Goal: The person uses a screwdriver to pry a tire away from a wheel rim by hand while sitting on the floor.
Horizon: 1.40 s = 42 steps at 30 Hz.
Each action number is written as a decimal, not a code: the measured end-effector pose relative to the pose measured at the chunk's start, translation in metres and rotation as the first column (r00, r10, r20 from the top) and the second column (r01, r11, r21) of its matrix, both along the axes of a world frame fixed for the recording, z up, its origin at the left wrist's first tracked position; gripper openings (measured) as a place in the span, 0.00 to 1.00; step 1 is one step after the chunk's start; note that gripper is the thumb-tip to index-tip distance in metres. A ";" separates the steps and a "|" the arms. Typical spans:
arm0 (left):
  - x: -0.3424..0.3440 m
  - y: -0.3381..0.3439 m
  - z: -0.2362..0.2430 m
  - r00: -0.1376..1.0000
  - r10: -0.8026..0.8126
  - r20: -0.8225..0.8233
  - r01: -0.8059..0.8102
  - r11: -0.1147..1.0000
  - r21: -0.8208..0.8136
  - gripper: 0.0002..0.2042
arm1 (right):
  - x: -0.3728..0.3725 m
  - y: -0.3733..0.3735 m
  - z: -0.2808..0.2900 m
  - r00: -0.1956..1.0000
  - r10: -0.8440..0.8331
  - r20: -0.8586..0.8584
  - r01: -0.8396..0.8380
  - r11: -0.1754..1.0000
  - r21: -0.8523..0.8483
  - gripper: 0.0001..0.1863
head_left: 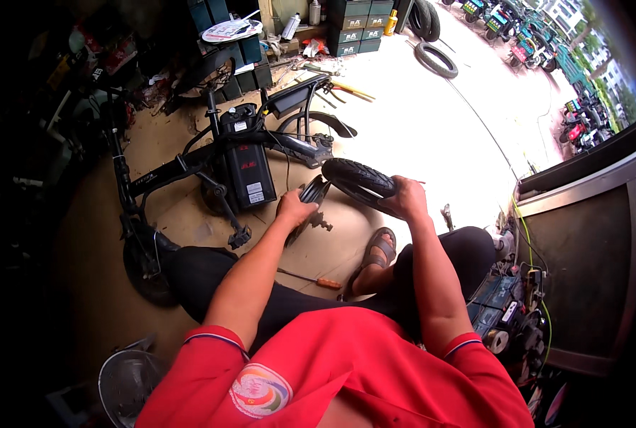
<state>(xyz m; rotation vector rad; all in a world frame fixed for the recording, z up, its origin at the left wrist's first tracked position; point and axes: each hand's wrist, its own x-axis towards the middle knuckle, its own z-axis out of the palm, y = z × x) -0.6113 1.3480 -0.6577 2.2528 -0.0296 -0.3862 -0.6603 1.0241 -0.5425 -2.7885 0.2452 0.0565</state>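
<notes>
My left hand (296,208) grips a dark wheel rim (314,190), tilted on its edge, with metal hub parts hanging below it. A black treaded tire (355,173) is held by my right hand (408,196) and meets or nearly meets the top of the rim. Behind them lies a black folding e-bike frame (172,171) with a black battery case (250,178) and a front wheel at the left. A tool with an orange handle (328,283) lies on the floor (289,260) between my legs, beside my sandalled foot (379,250).
Stacked batteries (357,28), spray cans (292,26) and loose tires (436,60) stand or lie at the back. Long yellow-handled cutters (354,91) lie behind the bike. At right are a metal-framed panel (575,264), cables and electrical gear (496,307). Parked scooters (521,50) show outside.
</notes>
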 end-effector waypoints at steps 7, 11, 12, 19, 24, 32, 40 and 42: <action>-0.008 -0.016 0.047 0.996 0.077 0.039 -0.074 0.994 -0.076 0.23 | -0.014 0.023 0.036 0.964 -0.263 -0.029 0.259 0.915 0.309 0.29; -0.014 -0.024 0.088 0.983 0.136 0.124 -0.097 0.955 -0.279 0.19 | -0.012 0.020 0.007 0.898 -0.414 -0.146 0.429 0.759 0.490 0.32; -0.015 -0.026 0.100 0.984 0.130 0.121 -0.093 0.957 -0.274 0.19 | -0.013 0.020 -0.004 0.874 -0.446 -0.192 0.471 0.682 0.559 0.32; -0.017 -0.034 0.121 0.970 0.229 0.086 -0.163 0.869 -0.468 0.21 | -0.047 0.081 -0.017 0.850 -0.438 -0.293 0.446 0.303 0.843 0.28; -0.023 -0.045 0.112 0.949 0.271 0.162 -0.200 0.912 -0.358 0.22 | -0.055 0.084 -0.036 0.859 -0.339 -0.383 0.470 0.226 0.853 0.27; -0.027 -0.041 0.105 0.962 0.239 0.132 -0.186 0.928 -0.324 0.20 | -0.047 0.088 -0.040 0.894 -0.276 -0.353 0.394 0.109 0.913 0.24; -0.018 -0.041 0.097 0.955 0.274 0.113 -0.204 0.883 -0.423 0.19 | -0.045 0.086 -0.023 0.888 -0.190 -0.418 0.448 0.162 0.879 0.24; -0.018 -0.041 0.097 0.948 0.305 0.090 -0.250 0.888 -0.386 0.20 | -0.044 0.083 -0.019 0.887 -0.158 -0.433 0.459 0.203 0.865 0.26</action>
